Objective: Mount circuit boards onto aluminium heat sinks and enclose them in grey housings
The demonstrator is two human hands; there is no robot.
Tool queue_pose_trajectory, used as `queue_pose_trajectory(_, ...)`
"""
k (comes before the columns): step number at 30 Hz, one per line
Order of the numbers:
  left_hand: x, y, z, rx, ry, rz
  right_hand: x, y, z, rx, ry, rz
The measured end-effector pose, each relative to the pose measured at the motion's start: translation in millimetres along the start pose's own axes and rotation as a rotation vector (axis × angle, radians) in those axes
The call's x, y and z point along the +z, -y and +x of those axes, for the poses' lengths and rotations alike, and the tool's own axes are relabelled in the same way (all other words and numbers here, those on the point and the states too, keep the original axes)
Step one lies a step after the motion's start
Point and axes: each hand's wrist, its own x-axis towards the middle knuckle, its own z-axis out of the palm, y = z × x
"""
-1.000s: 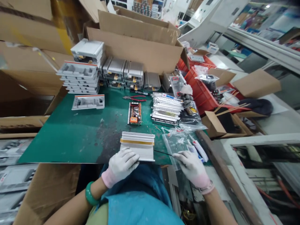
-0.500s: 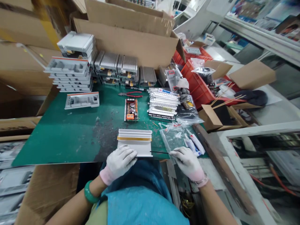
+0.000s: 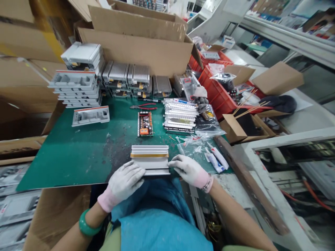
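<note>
White knit gloves with pink cuffs cover both my hands. My left hand [image 3: 123, 184] lies over the near edge of the aluminium extrusion [image 3: 150, 164], fingers close together, while my right hand [image 3: 187, 170] reaches in from its right end, fingers slightly spread and fingertips [image 3: 172, 163] touching it. I cannot tell whether either hand is gripping or only resting there. The extrusion lies flat on the green mat [image 3: 65, 164], between my hands and close to the mat's near edge, with a strip of amber tape [image 3: 149, 155] across it. It should be light but stiff, and perhaps slippery through gloves, so I would take it by its two long edges.

Just beyond it sit a circuit board [image 3: 145, 123] with an orange part and a pair of red-handled pliers [image 3: 143, 107]. To the right are a stack of white strips [image 3: 180, 116], a clear plastic bag [image 3: 190, 146] and tubes of paste [image 3: 216, 158], their labels too small to read. Farther left, grey housings [image 3: 74, 87] are piled up, next to finned heat sinks [image 3: 125, 78] against a cardboard box [image 3: 131, 45]. A red crate [image 3: 214, 87] stands beyond the mat on the right.
</note>
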Motion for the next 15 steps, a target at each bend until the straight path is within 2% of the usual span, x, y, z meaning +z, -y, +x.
queue_pose_trajectory(4, -7.4, 0.3, 0.4, -0.066, -0.028, 0.041, -6.1, -2.8, 2.6, 0.144, 0.078, 0.133)
queue_pose_trajectory(8, 7.2, -13.6, 11.6, -0.059, -0.02, -0.024, -5.1, -4.3, 21.9, 0.256, 0.19, 0.185)
queue_pose_trajectory(11, 21.1, -23.1, 14.4, -0.096, -0.06, -0.061, -5.8, -7.3, 37.1, 0.347, 0.257, 0.269)
queue_pose_trajectory(13, 22.6, -26.6, 12.4, -0.123, -0.071, -0.066, -6.6, -9.3, 42.5, 0.38, 0.295, 0.313)
queue_pose_trajectory(15, 15.1, -26.6, 10.8, -0.145, -0.015, -0.07, -7.3, -10.1, 43.4, 0.384, 0.308, 0.333)
